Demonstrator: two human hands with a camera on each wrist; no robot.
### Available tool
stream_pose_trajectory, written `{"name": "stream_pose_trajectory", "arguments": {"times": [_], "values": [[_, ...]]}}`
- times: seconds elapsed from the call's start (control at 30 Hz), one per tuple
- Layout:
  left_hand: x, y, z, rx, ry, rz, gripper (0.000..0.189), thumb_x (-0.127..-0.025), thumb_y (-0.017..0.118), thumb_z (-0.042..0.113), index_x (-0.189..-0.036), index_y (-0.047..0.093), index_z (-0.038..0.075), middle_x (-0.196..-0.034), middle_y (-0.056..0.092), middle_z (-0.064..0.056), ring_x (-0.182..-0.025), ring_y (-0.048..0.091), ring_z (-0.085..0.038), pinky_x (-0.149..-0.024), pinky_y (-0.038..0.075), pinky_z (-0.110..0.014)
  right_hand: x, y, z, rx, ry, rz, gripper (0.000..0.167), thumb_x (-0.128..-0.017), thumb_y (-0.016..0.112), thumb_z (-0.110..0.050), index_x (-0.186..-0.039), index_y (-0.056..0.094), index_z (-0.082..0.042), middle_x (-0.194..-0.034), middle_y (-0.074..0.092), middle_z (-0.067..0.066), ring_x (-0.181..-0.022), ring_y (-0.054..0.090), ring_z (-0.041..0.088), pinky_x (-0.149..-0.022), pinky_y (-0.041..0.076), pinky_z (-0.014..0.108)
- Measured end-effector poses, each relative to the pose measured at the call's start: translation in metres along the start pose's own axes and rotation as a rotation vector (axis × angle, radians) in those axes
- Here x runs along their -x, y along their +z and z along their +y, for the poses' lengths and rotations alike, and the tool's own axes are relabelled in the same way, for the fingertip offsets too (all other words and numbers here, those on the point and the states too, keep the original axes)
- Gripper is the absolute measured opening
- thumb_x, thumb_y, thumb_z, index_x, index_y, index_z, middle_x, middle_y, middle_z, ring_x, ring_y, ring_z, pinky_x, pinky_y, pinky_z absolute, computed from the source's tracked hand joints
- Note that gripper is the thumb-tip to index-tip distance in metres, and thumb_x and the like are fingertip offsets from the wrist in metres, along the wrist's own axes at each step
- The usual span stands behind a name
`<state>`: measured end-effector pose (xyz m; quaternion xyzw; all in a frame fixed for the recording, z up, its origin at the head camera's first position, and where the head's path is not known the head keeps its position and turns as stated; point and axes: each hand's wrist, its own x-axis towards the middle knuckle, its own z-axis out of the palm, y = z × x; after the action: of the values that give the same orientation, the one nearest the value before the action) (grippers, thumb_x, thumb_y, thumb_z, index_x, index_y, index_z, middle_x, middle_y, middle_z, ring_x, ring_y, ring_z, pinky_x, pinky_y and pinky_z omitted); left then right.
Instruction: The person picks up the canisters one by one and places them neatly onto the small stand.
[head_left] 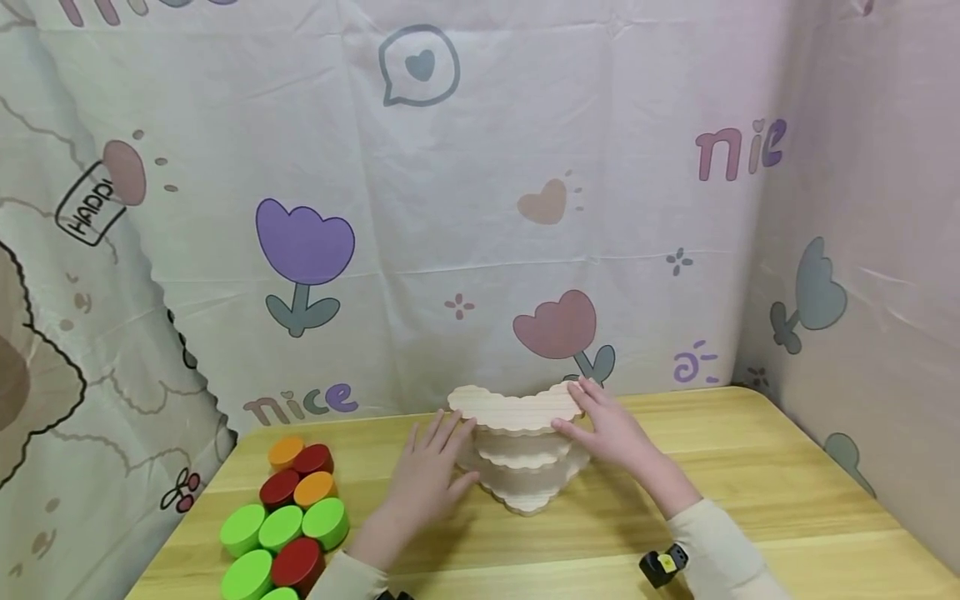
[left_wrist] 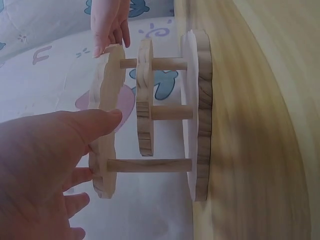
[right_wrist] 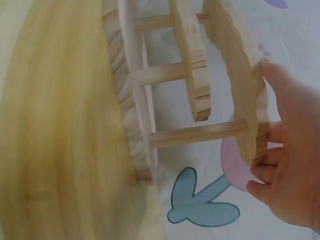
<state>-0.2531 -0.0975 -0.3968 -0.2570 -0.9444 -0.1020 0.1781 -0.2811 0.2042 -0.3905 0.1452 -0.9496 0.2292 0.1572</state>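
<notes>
Stand [head_left: 522, 451] upright on surface [head_left: 525, 558], three tiers on dowels [left_wrist: 150, 165]; looks fully built. Left hand [head_left: 427, 477]: fingers spread at top tier's left edge. Right hand [head_left: 609, 423]: pinching its right end. Discs [head_left: 281, 527] grouped left, none on stand.

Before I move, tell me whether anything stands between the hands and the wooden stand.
Nothing visible does. The right hand touches the wooden stand, and the left hand is at its other side. The coloured cylinders lie farther left, out of the way.
</notes>
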Motion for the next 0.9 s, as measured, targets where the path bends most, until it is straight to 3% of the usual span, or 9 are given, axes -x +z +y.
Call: {"name": "stream_pose_trajectory", "arguments": {"times": [0.3, 0.67, 0.8, 0.9], "values": [[0.008, -0.007, -0.01, 0.02, -0.047, -0.011, 0.071, -0.09, 0.065, 0.042, -0.15, 0.036, 0.018, -0.158, 0.033, -0.01, -0.148, 0.025, -0.035, -0.116, 0.017, -0.063, -0.007, 0.011, -0.015, -0.022, -0.007, 0.008, 0.078, -0.089, 0.06, -0.055, -0.147, 0.041, -0.007, -0.157, 0.03, 0.019, -0.145, 0.03, 0.041, -0.112, 0.03, 0.058], [0.02, -0.018, -0.017, -0.062, -0.049, -0.019, 0.07, -0.091, 0.059, 0.051, -0.15, 0.037, 0.019, -0.158, 0.034, -0.009, -0.15, 0.02, -0.033, -0.117, 0.014, -0.063, -0.013, 0.02, -0.021, -0.017, -0.009, -0.005, 0.078, -0.089, 0.058, -0.057, -0.148, 0.04, -0.009, -0.158, 0.028, 0.019, -0.146, 0.026, 0.041, -0.113, 0.029, 0.059], [0.03, -0.029, -0.021, -0.077, 0.004, -0.004, 0.068, -0.092, 0.058, 0.051, -0.15, 0.038, 0.022, -0.157, 0.036, -0.009, -0.148, 0.027, -0.033, -0.116, 0.017, -0.062, -0.013, 0.021, -0.022, -0.018, -0.009, -0.006, 0.078, -0.09, 0.057, -0.058, -0.149, 0.039, -0.01, -0.159, 0.027, 0.018, -0.147, 0.024, 0.038, -0.114, 0.028, 0.058], [0.042, -0.04, -0.026, -0.105, 0.102, 0.068, 0.066, -0.09, 0.061, 0.05, -0.147, 0.043, 0.023, -0.151, 0.046, -0.007, -0.14, 0.041, -0.031, -0.112, 0.029, -0.061, -0.013, 0.022, -0.021, -0.003, -0.008, -0.006, 0.078, -0.091, 0.055, -0.059, -0.15, 0.038, -0.011, -0.159, 0.026, 0.017, -0.148, 0.023, 0.037, -0.114, 0.028, 0.057]]}}
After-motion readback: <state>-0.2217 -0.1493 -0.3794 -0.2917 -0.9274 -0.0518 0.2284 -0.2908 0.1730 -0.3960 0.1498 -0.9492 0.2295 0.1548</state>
